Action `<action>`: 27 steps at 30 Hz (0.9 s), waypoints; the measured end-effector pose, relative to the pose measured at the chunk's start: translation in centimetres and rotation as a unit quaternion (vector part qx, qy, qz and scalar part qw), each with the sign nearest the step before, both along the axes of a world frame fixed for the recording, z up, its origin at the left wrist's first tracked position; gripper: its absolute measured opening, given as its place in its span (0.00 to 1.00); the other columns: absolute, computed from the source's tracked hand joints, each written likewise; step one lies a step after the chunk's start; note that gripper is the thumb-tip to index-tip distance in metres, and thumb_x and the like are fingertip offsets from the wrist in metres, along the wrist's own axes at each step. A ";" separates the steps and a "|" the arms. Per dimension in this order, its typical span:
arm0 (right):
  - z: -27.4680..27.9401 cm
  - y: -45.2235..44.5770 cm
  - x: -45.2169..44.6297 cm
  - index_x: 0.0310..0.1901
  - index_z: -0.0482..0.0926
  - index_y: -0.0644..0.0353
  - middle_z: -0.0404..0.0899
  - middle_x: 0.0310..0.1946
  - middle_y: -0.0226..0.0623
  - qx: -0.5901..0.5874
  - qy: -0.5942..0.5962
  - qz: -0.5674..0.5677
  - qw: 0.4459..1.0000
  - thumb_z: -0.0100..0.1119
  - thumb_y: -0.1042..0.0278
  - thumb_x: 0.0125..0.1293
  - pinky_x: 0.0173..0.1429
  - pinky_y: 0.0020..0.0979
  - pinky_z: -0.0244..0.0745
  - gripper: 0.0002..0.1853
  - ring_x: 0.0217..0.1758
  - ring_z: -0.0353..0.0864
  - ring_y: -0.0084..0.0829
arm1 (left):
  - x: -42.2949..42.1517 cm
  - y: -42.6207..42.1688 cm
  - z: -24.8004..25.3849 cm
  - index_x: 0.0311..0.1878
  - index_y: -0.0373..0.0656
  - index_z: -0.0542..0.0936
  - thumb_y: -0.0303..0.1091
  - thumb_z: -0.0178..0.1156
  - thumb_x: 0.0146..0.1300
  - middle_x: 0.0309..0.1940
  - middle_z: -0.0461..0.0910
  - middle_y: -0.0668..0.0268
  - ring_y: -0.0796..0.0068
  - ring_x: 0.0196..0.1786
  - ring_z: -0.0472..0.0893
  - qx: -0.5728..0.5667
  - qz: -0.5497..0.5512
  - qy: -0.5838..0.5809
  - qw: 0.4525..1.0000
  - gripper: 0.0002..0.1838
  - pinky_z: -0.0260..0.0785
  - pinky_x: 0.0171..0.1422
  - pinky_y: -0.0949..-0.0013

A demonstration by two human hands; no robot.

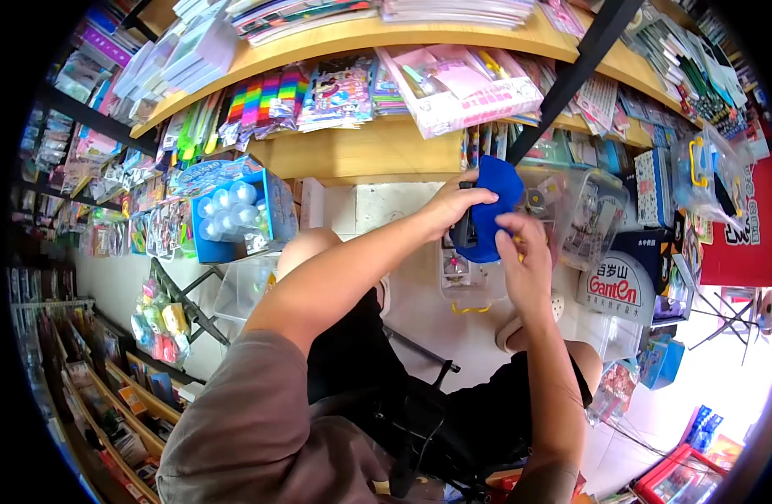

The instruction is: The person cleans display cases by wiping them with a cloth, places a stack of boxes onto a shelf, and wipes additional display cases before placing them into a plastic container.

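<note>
In the head view my left hand (463,202) is closed on a blue, wavy-edged piece (497,186) with a black part on its left side; I cannot make out what kind of thing it is. The thumb presses on the blue surface. My right hand (524,252) is at its lower right edge, fingers bent and thumb and forefinger closing about the edge. Below both hands stands a clear plastic box (471,294) with a yellow handle and small items inside, partly covered by the blue piece.
Ahead is a wooden shelf (352,155) with stationery and a pink-and-white box (478,105). A blue box of clear balls (235,210) stands left. Right are another clear bin (600,214) and a Ganten carton (612,290). A black shelf post (570,76) slants down close to my hands.
</note>
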State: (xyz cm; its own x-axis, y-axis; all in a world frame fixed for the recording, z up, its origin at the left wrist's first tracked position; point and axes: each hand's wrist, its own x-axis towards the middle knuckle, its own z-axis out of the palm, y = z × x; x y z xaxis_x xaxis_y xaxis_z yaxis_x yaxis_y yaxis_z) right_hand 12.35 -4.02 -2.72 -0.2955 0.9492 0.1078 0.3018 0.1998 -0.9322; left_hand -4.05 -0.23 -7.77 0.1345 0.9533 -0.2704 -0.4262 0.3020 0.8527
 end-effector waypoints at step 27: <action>-3.4 3.8 1.9 0.58 0.64 0.64 0.74 0.48 0.35 -0.264 0.306 -0.075 0.912 0.68 0.60 0.58 0.55 0.26 0.69 0.31 0.48 0.74 0.24 | 5.9 0.7 0.6 0.61 0.46 0.65 0.69 0.37 0.65 0.53 0.71 0.62 0.73 0.56 0.69 0.064 -0.016 0.160 0.985 0.36 0.62 0.61 0.69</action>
State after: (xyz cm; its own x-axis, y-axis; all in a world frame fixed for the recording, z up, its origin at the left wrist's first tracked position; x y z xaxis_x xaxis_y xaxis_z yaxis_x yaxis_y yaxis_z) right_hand 14.26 -0.20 -6.09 -0.1967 0.9414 -0.2741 -0.3198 -0.3259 -0.8897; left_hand 1.82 0.51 -7.12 0.0921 0.9790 -0.1819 -0.1224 0.1925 0.9736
